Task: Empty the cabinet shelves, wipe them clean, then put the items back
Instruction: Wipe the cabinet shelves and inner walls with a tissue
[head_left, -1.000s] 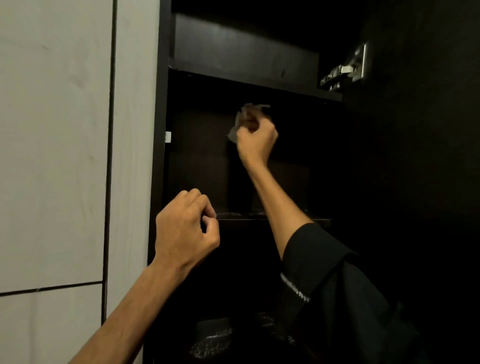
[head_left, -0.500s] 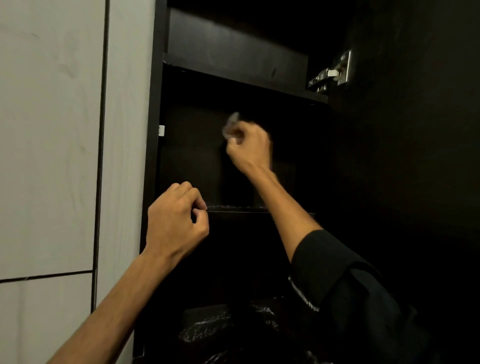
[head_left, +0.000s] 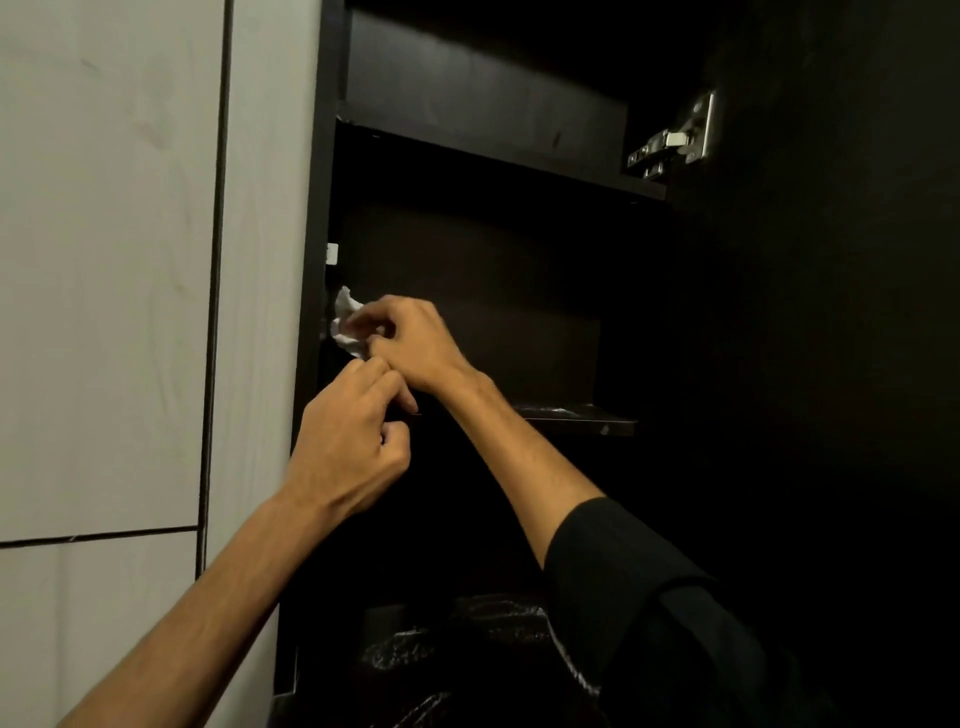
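Right hand (head_left: 415, 345) grip pinches crumpled white tissue (head_left: 347, 325) – against dark matte cabinet wall (head_left: 315, 291); left hand (head_left: 353, 431) fingers curled, empty.

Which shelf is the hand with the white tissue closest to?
The lower shelf. The right hand holds the tissue just above its level, by the left wall; the upper shelf is far higher.

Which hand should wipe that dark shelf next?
The right hand: it already holds the crumpled white tissue inside the cabinet, just above the dark wooden shelf. The left hand holds nothing.
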